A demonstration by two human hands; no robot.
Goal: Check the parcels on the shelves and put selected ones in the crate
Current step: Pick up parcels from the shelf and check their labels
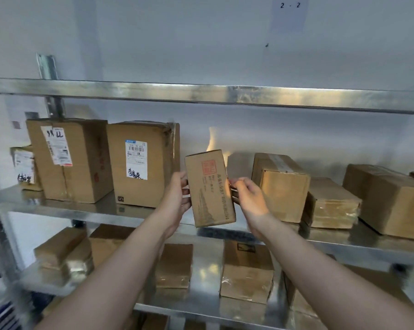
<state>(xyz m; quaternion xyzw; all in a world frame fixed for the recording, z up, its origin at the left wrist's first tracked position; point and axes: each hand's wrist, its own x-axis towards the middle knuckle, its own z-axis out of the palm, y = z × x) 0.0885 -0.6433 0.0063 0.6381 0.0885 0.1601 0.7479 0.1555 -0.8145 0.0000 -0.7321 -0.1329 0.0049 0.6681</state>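
Metal shelving [153, 217] is carrying parcels; left hand [177, 198] and right hand [247, 196] are gripping a small carton [209, 189] by its sides; it looks light and stiff.

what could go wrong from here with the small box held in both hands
The right grip only pinches the small box at its edge; if the left grip loosens, it could slip and fall onto the shelf. Turning it to check labels might bump the taped box close on its right.

head cam, wide-angle, faces fwd at shelves [201, 94], close up, single view
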